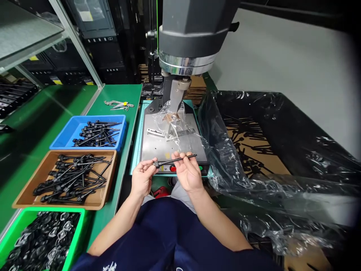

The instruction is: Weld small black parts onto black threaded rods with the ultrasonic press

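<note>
just below frame centre, a black rod is pinched by left hand and upturned right hand, fingertips closed.

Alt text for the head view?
Left hand and right hand hold a black ridged rod before a dark grey machine. Left: blue plastic tray, brown plastic tray, green plastic tray of black parts; right: black plastic-lined bin.

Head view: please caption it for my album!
Two hands hold a black ribbed rod at a press-style machine.
</note>
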